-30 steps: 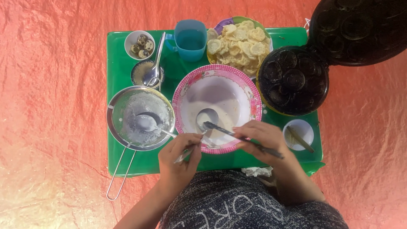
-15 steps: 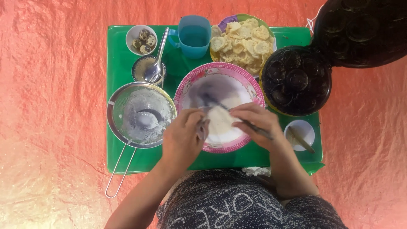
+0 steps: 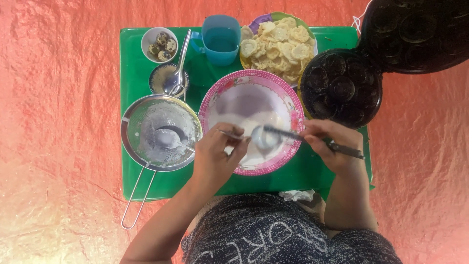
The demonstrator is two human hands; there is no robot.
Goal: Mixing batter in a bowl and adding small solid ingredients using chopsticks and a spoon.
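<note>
- Left hand (image 3: 217, 154) grips a spoon (image 3: 261, 138) over the pink bowl (image 3: 250, 78).
- Right hand (image 3: 332, 146) holds a knife (image 3: 312, 140), blade at nine o'clock, touching the spoon.
- Sieve (image 3: 161, 132) sits at the bowl's nine o'clock.

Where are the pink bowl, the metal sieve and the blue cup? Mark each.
pink bowl (image 3: 210, 100), head view, on its floral left rim.
metal sieve (image 3: 146, 122), head view, on its floured mesh.
blue cup (image 3: 221, 39), head view, inside its opening.

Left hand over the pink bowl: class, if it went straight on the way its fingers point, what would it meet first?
Probably the spoon's bowl it holds over the white batter, where the knife in the right hand crosses; depth is unclear from above.
</note>
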